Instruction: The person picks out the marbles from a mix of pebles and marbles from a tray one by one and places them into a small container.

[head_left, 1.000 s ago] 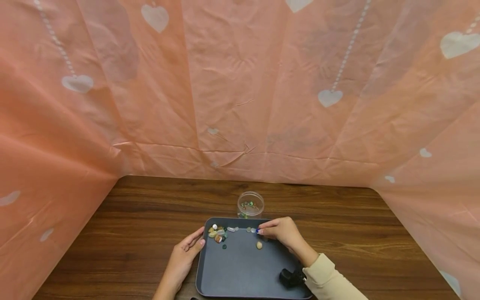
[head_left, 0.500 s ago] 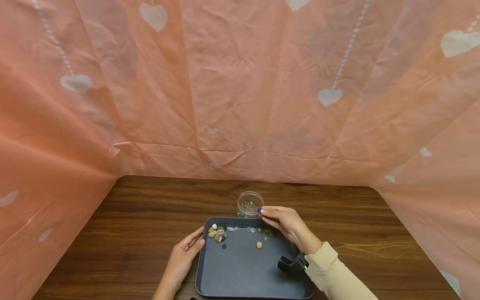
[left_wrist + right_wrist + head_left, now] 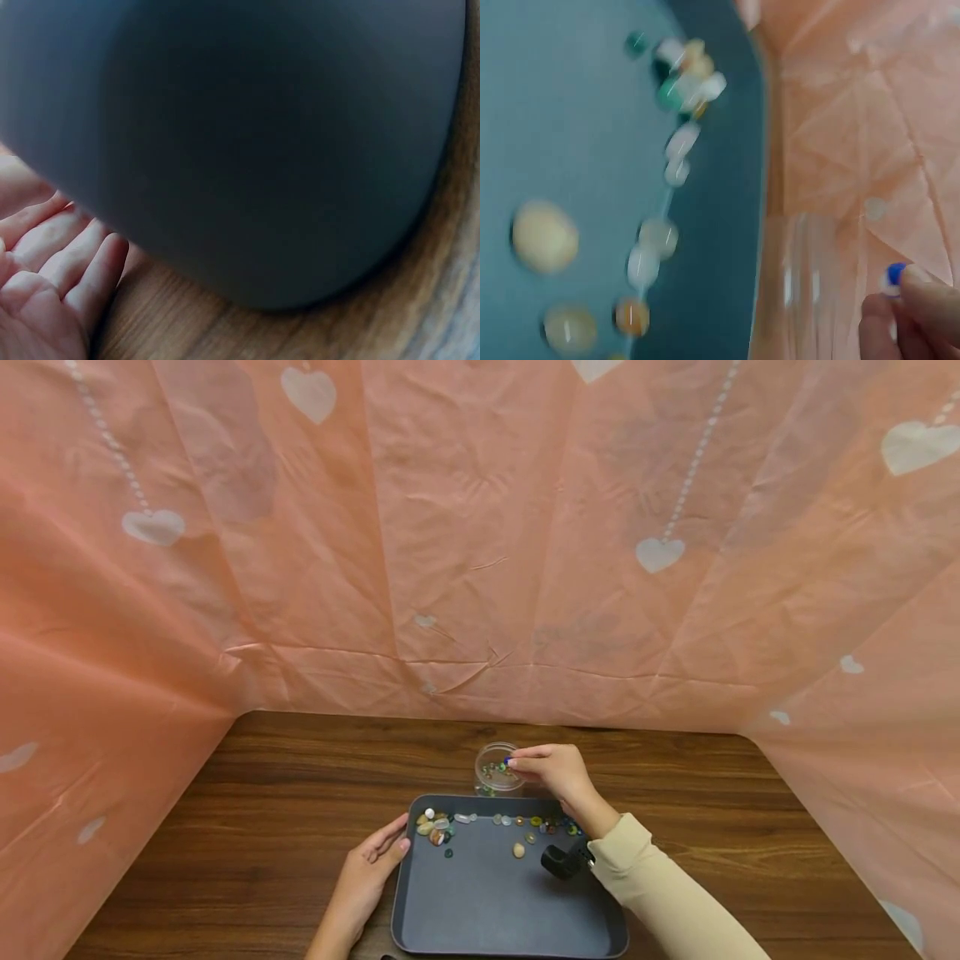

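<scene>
My right hand (image 3: 555,772) pinches a small blue-and-white marble (image 3: 895,274) between thumb and fingertips. It hovers over the mouth of a clear round jar (image 3: 481,774), whose inside shows several green and reddish small pieces. Before the jar lies a dark grey tray (image 3: 487,902) bearing pebbles and glassy stones. My left hand (image 3: 366,872) rests at the tray's left side, thumb at the rim; its fingers look fairly straight in the left wrist view, along the outer wall. A cluster of mixed stones (image 3: 437,827) fills the tray's far left corner, and a beige pebble (image 3: 518,851) lies nearer the middle.
A black wrist strap and camera (image 3: 562,862) on the right forearm hang over the tray. Brown wooden table (image 3: 262,793) surrounds the tray. Pink cloth (image 3: 465,568) with white hearts encloses the back and both sides.
My right hand has lifted the blue-and-white marble from the tray's far edge and carried it forward and left over the jar. My left hand has stayed at the tray.
</scene>
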Tool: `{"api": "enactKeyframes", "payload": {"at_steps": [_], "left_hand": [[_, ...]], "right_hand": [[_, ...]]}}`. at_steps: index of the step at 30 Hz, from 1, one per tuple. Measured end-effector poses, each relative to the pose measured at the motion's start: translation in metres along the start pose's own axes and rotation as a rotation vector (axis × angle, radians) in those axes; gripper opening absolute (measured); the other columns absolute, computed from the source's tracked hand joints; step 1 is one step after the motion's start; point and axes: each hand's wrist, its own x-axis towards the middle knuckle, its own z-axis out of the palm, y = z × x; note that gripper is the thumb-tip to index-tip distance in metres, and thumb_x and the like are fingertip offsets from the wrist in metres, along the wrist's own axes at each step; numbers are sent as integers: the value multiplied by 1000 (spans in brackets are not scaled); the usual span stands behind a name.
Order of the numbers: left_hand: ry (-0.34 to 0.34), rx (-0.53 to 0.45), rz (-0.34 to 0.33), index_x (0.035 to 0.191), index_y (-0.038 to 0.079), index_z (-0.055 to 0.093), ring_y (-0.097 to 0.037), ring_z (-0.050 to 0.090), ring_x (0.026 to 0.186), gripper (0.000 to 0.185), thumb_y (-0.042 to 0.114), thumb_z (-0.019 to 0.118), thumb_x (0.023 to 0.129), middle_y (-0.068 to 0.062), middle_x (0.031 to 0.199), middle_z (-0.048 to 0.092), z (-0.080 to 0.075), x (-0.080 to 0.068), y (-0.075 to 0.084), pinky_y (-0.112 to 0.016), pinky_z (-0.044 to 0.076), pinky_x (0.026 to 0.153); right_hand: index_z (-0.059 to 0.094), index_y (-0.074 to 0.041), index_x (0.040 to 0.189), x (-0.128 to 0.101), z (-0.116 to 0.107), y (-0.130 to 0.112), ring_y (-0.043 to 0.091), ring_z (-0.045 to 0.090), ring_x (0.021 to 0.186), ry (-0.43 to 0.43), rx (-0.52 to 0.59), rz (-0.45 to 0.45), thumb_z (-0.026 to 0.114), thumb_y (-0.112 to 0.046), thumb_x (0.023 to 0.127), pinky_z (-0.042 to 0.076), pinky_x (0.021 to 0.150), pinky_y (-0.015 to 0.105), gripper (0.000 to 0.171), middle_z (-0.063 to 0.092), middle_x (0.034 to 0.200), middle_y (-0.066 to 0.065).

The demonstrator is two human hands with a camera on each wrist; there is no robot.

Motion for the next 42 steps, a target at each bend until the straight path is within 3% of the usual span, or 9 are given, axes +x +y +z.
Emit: {"api": "enactKeyframes", "payload": {"at_steps": [5, 12, 18, 25, 34, 42], "left_hand": [[-5, -6, 8, 140, 2, 55, -9, 57, 125, 49, 22, 66, 96, -16, 141, 58, 1, -1, 0, -8, 44, 93], [-6, 5, 11, 140, 2, 55, -26, 51, 134, 49, 21, 65, 97, -16, 141, 58, 1, -2, 2, -8, 43, 93], [-3, 10, 15, 140, 2, 55, -21, 52, 131, 48, 20, 65, 96, -16, 140, 58, 1, -2, 2, -8, 43, 93], [-4, 11, 26, 140, 2, 55, -27, 52, 134, 48, 21, 65, 97, -17, 140, 58, 1, -1, 1, -8, 43, 93], [-10, 2, 23, 140, 1, 54, -24, 53, 132, 48, 21, 64, 97, -17, 141, 58, 2, -1, 2, -8, 43, 93], [1, 10, 8, 140, 2, 54, -25, 53, 133, 48, 19, 64, 97, -16, 141, 58, 1, -1, 1, -8, 44, 93]], "right_hand": [[81, -4, 85, 2, 8, -3, 12, 68, 68, 100, -397, -208, 82, -8, 78, 49, 55, 22, 8, 78, 84, 12], [81, -5, 82, 0, 14, -4, 20, 73, 79, 96, -546, -281, 78, -3, 80, 52, 58, 23, 5, 79, 86, 10], [81, -4, 82, 1, 14, -4, 16, 70, 75, 89, -557, -292, 77, -1, 80, 48, 55, 20, 5, 78, 86, 10], [81, -6, 84, 0, 14, -2, 20, 72, 79, 89, -569, -295, 80, -7, 80, 50, 57, 22, 5, 79, 87, 9], [81, -4, 87, -15, -8, 7, 12, 65, 72, 179, -368, -211, 83, -13, 79, 46, 56, 21, 12, 78, 87, 12], [80, -3, 93, -34, -34, 26, 14, 72, 84, 241, -309, -130, 81, -12, 80, 52, 66, 17, 15, 78, 90, 12]]}}
